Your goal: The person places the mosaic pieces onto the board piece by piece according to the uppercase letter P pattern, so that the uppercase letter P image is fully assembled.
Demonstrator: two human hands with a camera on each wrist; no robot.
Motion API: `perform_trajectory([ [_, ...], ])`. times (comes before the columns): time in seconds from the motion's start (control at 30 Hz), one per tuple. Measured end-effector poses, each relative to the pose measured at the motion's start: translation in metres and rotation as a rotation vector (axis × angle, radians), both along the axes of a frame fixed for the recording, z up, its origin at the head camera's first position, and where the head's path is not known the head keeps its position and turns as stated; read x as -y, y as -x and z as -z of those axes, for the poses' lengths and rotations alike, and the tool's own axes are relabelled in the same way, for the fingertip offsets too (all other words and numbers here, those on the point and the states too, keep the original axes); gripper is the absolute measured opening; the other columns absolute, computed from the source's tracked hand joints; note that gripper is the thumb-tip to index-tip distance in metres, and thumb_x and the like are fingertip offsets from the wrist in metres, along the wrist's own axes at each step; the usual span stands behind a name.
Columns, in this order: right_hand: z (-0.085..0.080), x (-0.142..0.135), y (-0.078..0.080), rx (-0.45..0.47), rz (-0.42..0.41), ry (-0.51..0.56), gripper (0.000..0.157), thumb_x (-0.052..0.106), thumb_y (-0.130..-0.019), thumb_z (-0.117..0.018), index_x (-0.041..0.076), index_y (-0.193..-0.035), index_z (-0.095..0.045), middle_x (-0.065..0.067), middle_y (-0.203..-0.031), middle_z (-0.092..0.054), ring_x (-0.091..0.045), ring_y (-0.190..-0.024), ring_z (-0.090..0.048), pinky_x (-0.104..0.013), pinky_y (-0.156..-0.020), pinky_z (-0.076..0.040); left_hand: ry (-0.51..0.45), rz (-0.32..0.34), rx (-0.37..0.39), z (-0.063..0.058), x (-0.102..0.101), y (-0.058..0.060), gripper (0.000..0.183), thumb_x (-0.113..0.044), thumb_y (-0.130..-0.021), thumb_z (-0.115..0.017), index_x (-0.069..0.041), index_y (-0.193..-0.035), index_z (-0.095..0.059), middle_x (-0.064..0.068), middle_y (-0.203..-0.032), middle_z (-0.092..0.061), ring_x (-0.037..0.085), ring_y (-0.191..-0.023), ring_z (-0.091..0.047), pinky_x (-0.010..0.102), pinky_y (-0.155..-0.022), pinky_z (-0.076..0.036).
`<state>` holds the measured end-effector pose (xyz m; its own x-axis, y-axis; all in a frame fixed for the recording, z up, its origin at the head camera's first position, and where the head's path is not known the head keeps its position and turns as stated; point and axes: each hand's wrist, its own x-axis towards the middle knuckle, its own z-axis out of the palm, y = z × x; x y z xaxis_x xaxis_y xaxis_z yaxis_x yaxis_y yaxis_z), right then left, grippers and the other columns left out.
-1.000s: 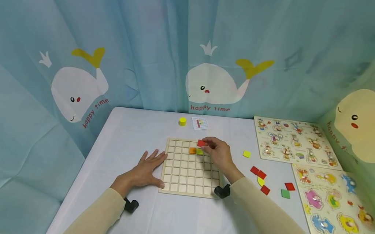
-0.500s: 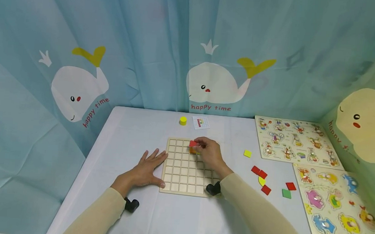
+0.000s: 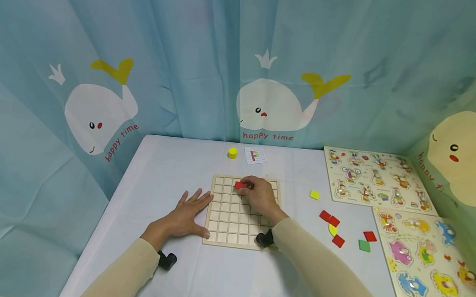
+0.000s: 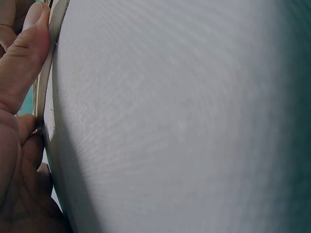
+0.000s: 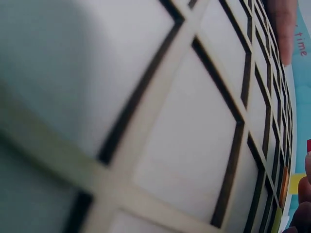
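A red square tile (image 3: 239, 185) is pinched between the thumb and fingers of my right hand (image 3: 261, 197), over the far part of a wooden grid board (image 3: 224, 216). My left hand (image 3: 187, 215) lies with spread fingers along the board's left side. In the left wrist view, the thumb (image 4: 24, 58) presses against the board's edge (image 4: 47, 77). An orange tile (image 5: 284, 184) and a green tile (image 5: 277, 219) sit in grid cells; in the head view my right hand hides them.
Behind the board are a yellow cylinder (image 3: 232, 153) and a pattern card (image 3: 255, 155). To the right lie a yellow tile (image 3: 314, 194), several red tiles (image 3: 338, 241), a yellow curved piece (image 3: 332, 230) and a green square (image 3: 364, 245). Two picture puzzles (image 3: 376, 178) fill the far right.
My right hand has moved left across the far rows of the board, carrying the red tile past the orange and green ones. My left hand stays in place.
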<state>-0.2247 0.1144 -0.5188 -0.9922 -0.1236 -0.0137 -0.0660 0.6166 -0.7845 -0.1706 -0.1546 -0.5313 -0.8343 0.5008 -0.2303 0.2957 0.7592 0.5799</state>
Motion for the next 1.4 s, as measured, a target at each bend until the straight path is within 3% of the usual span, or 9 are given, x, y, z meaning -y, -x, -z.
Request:
perform_trajectory([
  [0.57,0.0012,0.0042,0.0001,0.004,-0.055,-0.077,0.027,0.012,-0.094,-0.080,0.005,-0.120,-0.077,-0.010,-0.113,-0.076,-0.026,-0.104,-0.068,-0.044,-0.097,-0.058,0.019,-0.001,-0.003,-0.0001,0.0004,-0.0007,0.121,-0.055,-0.075,-0.090,-0.014,-0.169,-0.025,0.002,-0.177,-0.019,0.027,-0.166,-0.002,0.053,-0.133,0.011],
  [1.4,0.0044,0.0057,0.0003,-0.010,-0.066,-0.130,0.029,0.015,-0.093,-0.081,0.008,-0.121,-0.079,-0.009,-0.114,-0.074,-0.027,-0.107,-0.066,-0.043,-0.098,-0.057,0.011,-0.003,-0.006,0.0014,0.0005,-0.0012,0.121,-0.054,-0.075,-0.091,-0.015,-0.169,-0.025,0.001,-0.177,-0.018,0.027,-0.166,-0.001,0.052,-0.133,0.011],
])
